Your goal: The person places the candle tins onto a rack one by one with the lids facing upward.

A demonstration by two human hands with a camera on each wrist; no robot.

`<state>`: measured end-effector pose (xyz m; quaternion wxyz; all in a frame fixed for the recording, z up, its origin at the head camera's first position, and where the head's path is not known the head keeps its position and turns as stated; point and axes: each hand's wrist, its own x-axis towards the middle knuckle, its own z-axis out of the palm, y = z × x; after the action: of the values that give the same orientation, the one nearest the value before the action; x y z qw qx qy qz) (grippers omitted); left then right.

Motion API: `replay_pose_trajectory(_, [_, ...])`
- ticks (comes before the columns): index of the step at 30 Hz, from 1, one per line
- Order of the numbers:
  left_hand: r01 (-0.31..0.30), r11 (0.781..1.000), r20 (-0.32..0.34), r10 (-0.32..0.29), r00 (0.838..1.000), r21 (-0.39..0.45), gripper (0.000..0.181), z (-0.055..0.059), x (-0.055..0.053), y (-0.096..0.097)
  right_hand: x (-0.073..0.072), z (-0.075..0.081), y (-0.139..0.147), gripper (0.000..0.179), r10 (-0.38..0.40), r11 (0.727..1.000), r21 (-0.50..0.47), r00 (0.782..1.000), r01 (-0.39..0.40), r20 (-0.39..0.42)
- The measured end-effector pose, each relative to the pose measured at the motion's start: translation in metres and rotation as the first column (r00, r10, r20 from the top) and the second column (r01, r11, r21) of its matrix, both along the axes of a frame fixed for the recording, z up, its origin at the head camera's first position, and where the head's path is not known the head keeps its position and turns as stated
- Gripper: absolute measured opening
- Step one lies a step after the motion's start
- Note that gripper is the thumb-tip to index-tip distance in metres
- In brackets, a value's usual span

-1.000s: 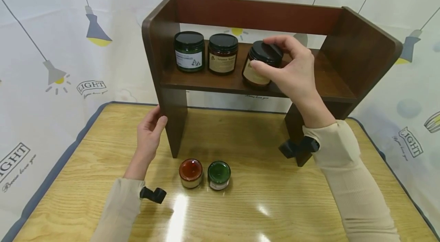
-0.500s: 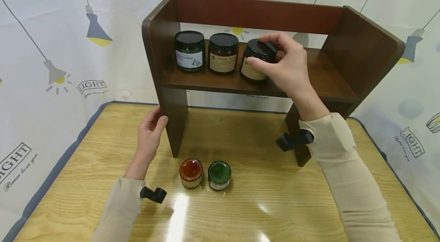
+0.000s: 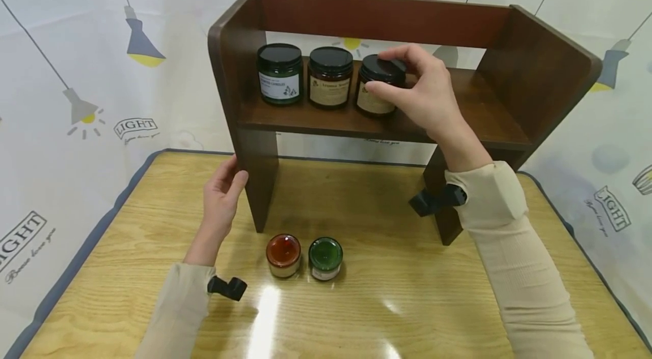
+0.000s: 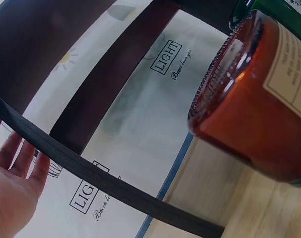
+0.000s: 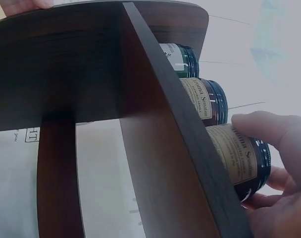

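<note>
My right hand [image 3: 428,90] holds a dark amber candle jar [image 3: 378,102] with a black lid, thumb at the front by the tan label, fingers behind the lid. It stands third in a row on the brown wooden shelf [image 3: 489,115]. Left of it are another amber candle jar [image 3: 330,84] and a green candle jar [image 3: 280,81] with a white label, both lidded in black. In the right wrist view, the thumb lies along the held jar's label [image 5: 239,158]. My left hand [image 3: 220,197] grips the edge of the shelf's left side panel [image 3: 257,183], low down.
On the wooden table [image 3: 387,302], in front of the shelf, sit a small orange-red candle jar [image 3: 283,257] and a small green candle jar [image 3: 326,260], side by side. A printed white cloth [image 3: 193,64] hangs behind and around the table.
My right hand has moved the amber jar slightly left and back, closer to its neighbour; the jar leaned earlier and now stands upright. My left hand has stayed on the side panel.
</note>
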<state>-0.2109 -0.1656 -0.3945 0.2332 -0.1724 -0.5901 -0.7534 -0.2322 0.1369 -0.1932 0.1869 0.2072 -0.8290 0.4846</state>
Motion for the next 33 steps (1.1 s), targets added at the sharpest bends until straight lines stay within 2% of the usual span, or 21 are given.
replay_pose_trajectory(12, [0.006,1.0,0.0,-0.006,1.0,0.0,0.028,0.0,0.0,0.0,-0.005,0.0,0.001,0.041,0.049,0.998,-0.036,0.998,-0.048,0.049])
replay_pose_trajectory(15, [0.008,1.0,-0.002,-0.008,1.0,0.007,0.028,0.0,0.0,0.0,-0.004,0.0,0.002,0.046,0.077,0.995,-0.075,0.995,-0.072,0.064])
replay_pose_trajectory(20, [0.007,1.0,-0.007,-0.007,1.0,0.005,0.033,0.0,0.0,0.0,0.003,0.0,0.005,0.054,0.104,0.983,-0.154,0.993,-0.095,0.053])
replay_pose_trajectory(26, [0.01,1.0,-0.007,-0.01,1.0,-0.002,0.032,0.001,0.001,0.0,0.012,0.001,0.01,0.049,0.072,0.979,-0.191,0.997,-0.066,0.022])
replay_pose_trajectory(33, [0.007,1.0,-0.001,-0.007,1.0,-0.01,0.032,0.001,0.002,0.0,0.031,-0.002,0.017,0.044,0.038,0.962,-0.269,0.999,-0.038,-0.007])
